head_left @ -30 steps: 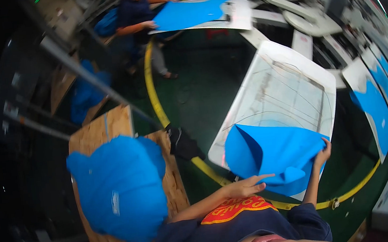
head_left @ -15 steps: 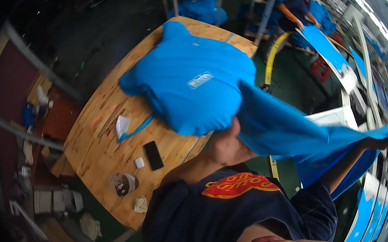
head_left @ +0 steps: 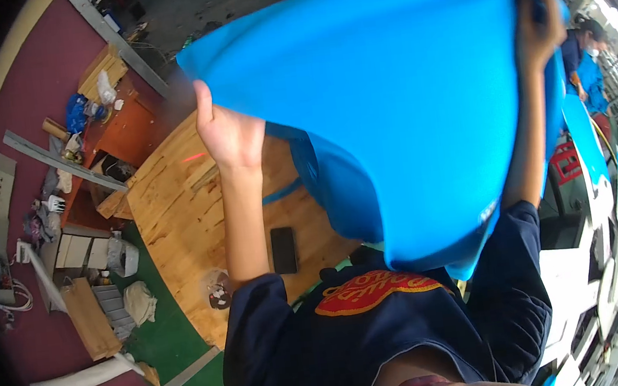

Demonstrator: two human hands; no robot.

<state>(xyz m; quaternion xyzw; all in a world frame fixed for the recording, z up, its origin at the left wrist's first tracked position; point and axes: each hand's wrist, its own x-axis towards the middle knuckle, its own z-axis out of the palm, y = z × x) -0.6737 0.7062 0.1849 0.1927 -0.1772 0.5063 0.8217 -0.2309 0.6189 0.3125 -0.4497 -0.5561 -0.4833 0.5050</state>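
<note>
A large sheet of blue cloth (head_left: 381, 95) is spread in the air in front of me, above the wooden table. Its far right corner is gripped by my right hand (head_left: 542, 29), raised high with fingers closed. My left hand (head_left: 231, 135) is at the left edge, palm flat and thumb stretched up. The cloth covers its other fingers, so any grip there is hidden. Below the sheet, part of a blue cloth bundle (head_left: 338, 182) shows on the table; the rest is covered. A small pale printed patch (head_left: 487, 213) lies near the cloth's lower right.
On the wooden table (head_left: 167, 208) are a black phone (head_left: 284, 250) and a cup (head_left: 217, 287). A red-brown desk (head_left: 125, 126) with odds and ends stands to the left, near cardboard pieces (head_left: 90, 318). At the right, another person (head_left: 582, 51) works beside machine boards with blue cloth.
Both my hands have risen, the left leaving the bundle's near edge for the left side, the right going far and up. The cloth, formerly trailing right, is now spread over the table and bundle.
</note>
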